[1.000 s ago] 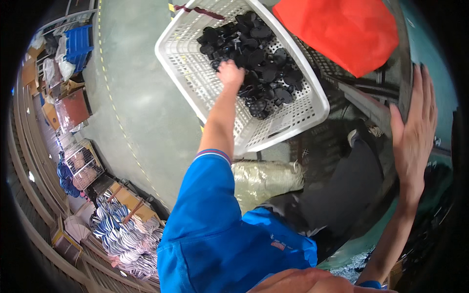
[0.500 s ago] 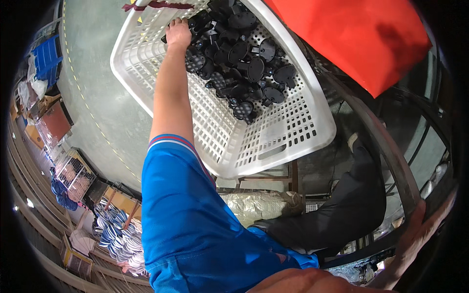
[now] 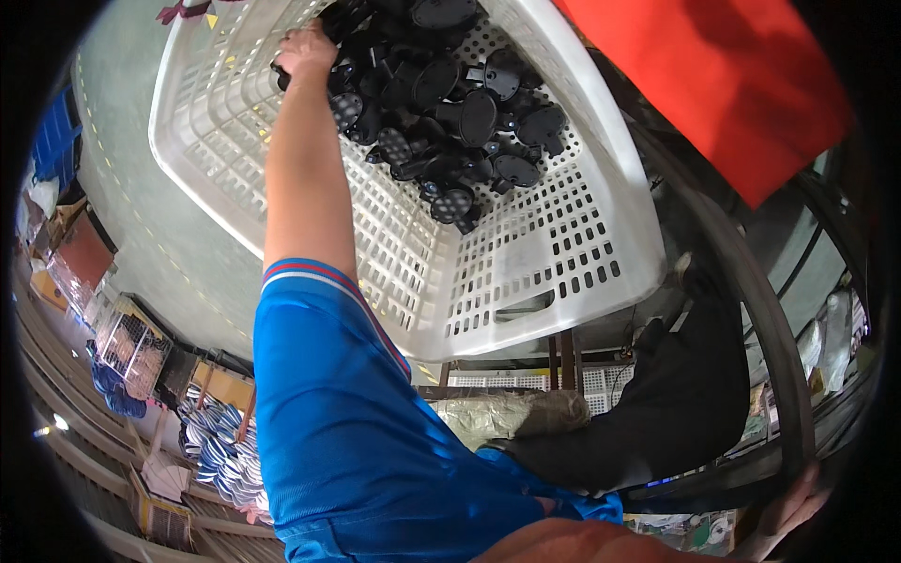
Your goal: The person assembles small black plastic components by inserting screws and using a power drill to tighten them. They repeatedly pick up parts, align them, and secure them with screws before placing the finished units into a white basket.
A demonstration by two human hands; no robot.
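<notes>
My left hand (image 3: 308,49) reaches into a white slotted plastic basket (image 3: 554,272), at its far left side. Its fingers are closed on a black plastic part (image 3: 281,77), of which only an end shows beside the hand. To the right of this hand lies a heap of black plastic parts (image 3: 436,83), several with round or oval flat plates and short stems. At the lower right, my right hand (image 3: 793,511) is beside a dark metal frame (image 3: 784,375). It is small and blurred, and its grip is unclear.
A bright red sheet or panel (image 3: 723,84) slants over the upper right. Below the basket lies a roll wrapped in shiny film (image 3: 511,413), near my dark-trousered leg (image 3: 676,403). Striped bundles (image 3: 221,450) and a wire cage (image 3: 134,342) stand at the left.
The view has shifted, so the basket looks larger and farther left. My left hand stays at the heap's left edge with the black part. My right hand appears lower along the frame.
</notes>
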